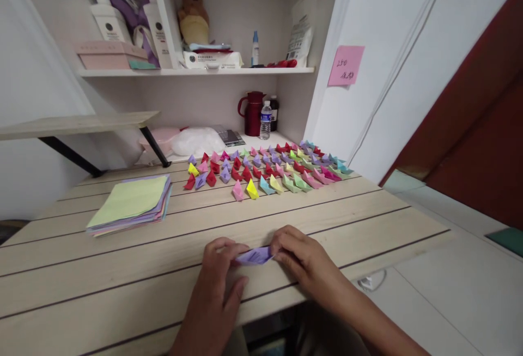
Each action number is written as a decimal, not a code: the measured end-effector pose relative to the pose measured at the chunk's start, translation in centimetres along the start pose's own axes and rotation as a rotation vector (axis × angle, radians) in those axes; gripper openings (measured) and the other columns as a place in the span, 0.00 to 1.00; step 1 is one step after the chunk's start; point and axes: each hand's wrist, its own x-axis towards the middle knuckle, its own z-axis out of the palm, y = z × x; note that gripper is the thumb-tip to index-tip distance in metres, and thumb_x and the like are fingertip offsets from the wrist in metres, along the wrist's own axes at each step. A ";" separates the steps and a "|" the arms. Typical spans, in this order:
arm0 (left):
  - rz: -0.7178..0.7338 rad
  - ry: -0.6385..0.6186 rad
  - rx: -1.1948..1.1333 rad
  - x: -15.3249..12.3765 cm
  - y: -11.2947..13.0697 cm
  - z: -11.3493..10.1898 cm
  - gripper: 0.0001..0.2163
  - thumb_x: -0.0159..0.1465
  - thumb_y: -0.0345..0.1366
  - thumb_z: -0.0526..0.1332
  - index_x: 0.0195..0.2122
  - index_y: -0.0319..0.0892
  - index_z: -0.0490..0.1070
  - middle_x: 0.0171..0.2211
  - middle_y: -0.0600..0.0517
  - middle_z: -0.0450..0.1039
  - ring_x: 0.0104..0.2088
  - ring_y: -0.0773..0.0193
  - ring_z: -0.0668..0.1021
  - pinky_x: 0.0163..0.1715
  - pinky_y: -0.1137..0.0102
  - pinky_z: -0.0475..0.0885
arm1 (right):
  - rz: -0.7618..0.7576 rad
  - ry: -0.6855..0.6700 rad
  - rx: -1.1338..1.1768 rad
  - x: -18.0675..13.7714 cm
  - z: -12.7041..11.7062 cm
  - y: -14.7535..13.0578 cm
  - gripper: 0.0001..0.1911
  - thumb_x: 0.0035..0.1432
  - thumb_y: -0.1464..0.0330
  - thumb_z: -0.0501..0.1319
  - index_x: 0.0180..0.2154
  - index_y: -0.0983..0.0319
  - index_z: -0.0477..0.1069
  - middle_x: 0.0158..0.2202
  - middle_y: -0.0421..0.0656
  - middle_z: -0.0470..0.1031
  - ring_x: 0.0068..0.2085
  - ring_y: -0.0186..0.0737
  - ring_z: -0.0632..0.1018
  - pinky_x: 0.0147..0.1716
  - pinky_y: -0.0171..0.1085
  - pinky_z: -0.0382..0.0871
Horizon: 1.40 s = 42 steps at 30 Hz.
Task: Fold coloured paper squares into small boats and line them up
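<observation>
A purple folded paper boat (255,257) is between my hands, low over the front part of the table. My left hand (216,274) has its fingertips at the boat's left end, while its thumb is held apart, nearer to me. At the other end, the bent fingers and thumb of my right hand (301,257) pinch the paper. Behind the hands stand several rows of small paper boats in many colours, with a yellow boat (252,189) and a pink boat (238,190) in the nearest row. On the left lies a stack of coloured square paper (131,203), pale yellow on top.
The striped wooden table (122,279) ends close to me and at the right. A small raised shelf (77,122) stands at the left. Further back are a red jug (254,114), a water bottle (265,120) and a plastic bag (198,142). A pink note (346,65) hangs on the wall.
</observation>
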 end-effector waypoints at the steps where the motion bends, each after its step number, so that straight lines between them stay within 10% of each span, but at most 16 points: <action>1: 0.013 -0.013 0.014 0.2 0.1 0.0 0.17 0.59 0.27 0.58 0.48 0.50 0.70 0.47 0.48 0.70 0.47 0.58 0.75 0.48 0.62 0.73 | -0.010 -0.007 0.000 -0.1 0.0 0.0 0.08 0.66 0.73 0.54 0.37 0.58 0.70 0.37 0.42 0.72 0.40 0.39 0.75 0.41 0.36 0.68; 18: -0.079 -0.134 0.120 0.6 0.5 0.5 0.07 0.59 0.26 0.55 0.29 0.46 0.68 0.33 0.52 0.74 0.36 0.59 0.76 0.38 0.64 0.69 | -0.034 -0.018 -0.145 -0.8 0.7 0.4 0.09 0.66 0.74 0.54 0.39 0.57 0.70 0.36 0.42 0.74 0.38 0.40 0.75 0.38 0.35 0.67; 42: 0.121 -0.018 0.301 -0.5 -0.9 1.4 0.16 0.61 0.25 0.58 0.48 0.50 0.66 0.40 0.54 0.76 0.41 0.60 0.78 0.41 0.63 0.72 | -0.018 0.034 -0.189 -1.1 1.2 0.0 0.09 0.67 0.74 0.55 0.43 0.56 0.70 0.42 0.42 0.73 0.41 0.39 0.74 0.40 0.36 0.67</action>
